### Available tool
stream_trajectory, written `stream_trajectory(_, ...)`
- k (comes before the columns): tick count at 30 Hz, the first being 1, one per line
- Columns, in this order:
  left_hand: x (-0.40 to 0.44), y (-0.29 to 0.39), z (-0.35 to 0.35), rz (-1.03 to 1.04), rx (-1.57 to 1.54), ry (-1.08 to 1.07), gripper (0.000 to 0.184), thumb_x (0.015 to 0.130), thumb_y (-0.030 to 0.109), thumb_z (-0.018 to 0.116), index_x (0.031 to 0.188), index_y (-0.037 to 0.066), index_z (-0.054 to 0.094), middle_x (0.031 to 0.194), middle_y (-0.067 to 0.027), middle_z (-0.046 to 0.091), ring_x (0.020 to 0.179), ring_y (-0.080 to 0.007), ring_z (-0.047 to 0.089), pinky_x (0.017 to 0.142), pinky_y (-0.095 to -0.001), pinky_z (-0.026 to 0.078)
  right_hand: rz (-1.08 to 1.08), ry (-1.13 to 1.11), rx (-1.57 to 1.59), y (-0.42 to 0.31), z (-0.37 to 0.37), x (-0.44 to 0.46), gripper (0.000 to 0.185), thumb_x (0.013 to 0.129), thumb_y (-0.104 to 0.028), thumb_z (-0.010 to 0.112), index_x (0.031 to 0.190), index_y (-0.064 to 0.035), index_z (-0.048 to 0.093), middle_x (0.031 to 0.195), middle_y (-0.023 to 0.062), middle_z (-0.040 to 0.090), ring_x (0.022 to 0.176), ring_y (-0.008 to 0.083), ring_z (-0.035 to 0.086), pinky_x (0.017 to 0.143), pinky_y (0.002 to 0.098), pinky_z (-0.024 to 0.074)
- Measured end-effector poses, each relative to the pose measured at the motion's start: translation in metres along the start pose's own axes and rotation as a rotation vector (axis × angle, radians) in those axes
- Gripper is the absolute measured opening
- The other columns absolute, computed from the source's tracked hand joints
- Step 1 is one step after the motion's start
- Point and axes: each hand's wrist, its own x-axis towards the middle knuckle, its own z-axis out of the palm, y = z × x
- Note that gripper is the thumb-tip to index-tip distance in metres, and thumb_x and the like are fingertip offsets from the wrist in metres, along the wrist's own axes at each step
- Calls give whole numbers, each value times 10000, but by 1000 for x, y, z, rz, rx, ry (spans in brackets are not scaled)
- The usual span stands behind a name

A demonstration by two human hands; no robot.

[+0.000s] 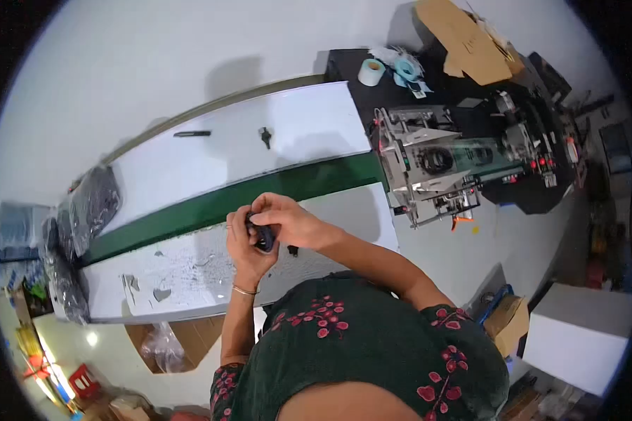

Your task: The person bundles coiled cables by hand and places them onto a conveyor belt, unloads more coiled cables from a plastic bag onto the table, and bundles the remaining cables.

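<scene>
My left hand (244,245) and my right hand (286,219) meet over the near white side of the bench. Between them is a small dark, loop-shaped item (265,238) whose exact kind I cannot make out. The left fingers are wrapped round it from the side and below. My right thumb and fingers pinch its upper part, and the fingers hide some of it. Just right of the hands, a small black piece (293,250) lies on the white surface.
A green conveyor belt (211,203) runs between two white bench tops. On the far one lie a dark pen-like tool (192,133) and a small black part (265,137). Plastic-wrapped dark bundles (97,207) sit at left. A metal machine (428,161) stands at right near a tape roll (371,72).
</scene>
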Motion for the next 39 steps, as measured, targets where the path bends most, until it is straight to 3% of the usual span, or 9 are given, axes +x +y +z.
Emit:
stream_trajectory(4,4,-6,4,7,-220,-40,599,594,43,666,1173,50,512,947,-129,596,748,-306,573,686,-350,483,-42,-27,40,-1,-7,-3,111,870,-21,573,979,-14,551,897,120,619,787,217,634,741,288,502)
stream_trajectory(9,21,-36,1,68,107,-99,609,590,22,643,1183,69,515,950,-99,607,744,-308,582,654,-352,484,-175,391,-840,-20,-38,-12,159,852,-83,637,974,15,616,911,122,674,848,180,642,772,264,502)
stream_trajectory(13,50,-79,8,108,523,-209,656,603,33,684,1230,91,499,976,-108,581,831,-327,584,686,-386,481,-104,518,-502,-56,-51,-57,130,884,-109,566,951,-5,606,835,107,658,735,170,618,701,255,502)
stream_trajectory(15,57,-102,22,20,552,-470,757,662,243,748,1329,93,425,1139,-134,508,919,-337,548,759,-411,458,-104,663,-386,-48,-75,-70,122,885,-104,560,957,-11,591,812,103,644,721,182,618,694,272,504)
stream_trajectory(18,29,-145,81,168,641,-428,836,777,565,620,1424,106,355,1432,-225,286,1276,-440,301,1014,-558,269,-68,719,-319,-31,-106,-92,119,874,-102,564,956,-19,584,823,119,641,719,215,630,690,295,509)
stream_trajectory(20,14,-151,101,196,652,-367,795,787,610,567,1381,100,426,1493,-230,230,1326,-464,241,1030,-602,225,-47,770,-348,-24,-108,-103,121,882,-124,568,938,-18,587,803,102,648,686,186,633,690,281,521)
stream_trajectory(26,-9,-87,94,183,532,-422,747,823,509,607,1427,137,371,1526,-188,180,1371,-442,192,1049,-610,224,-2,784,-320,-18,-113,-117,111,879,-108,577,945,-19,583,798,106,641,676,181,624,638,263,511)
stream_trajectory(31,-53,-78,64,53,285,-149,622,828,390,643,1324,57,472,1452,-230,293,1294,-427,327,1044,-527,294,-40,781,-439,-16,-98,-103,114,878,-96,565,947,-7,575,816,107,613,700,205,606,649,297,501)
stream_trajectory(39,-105,-58,-23,-293,-141,109,289,885,141,604,1150,27,580,1288,-145,446,1073,-295,512,890,-372,436,-84,394,-887,-8,-33,-81,127,889,-73,549,999,-12,570,831,92,618,706,177,589,684,266,496)
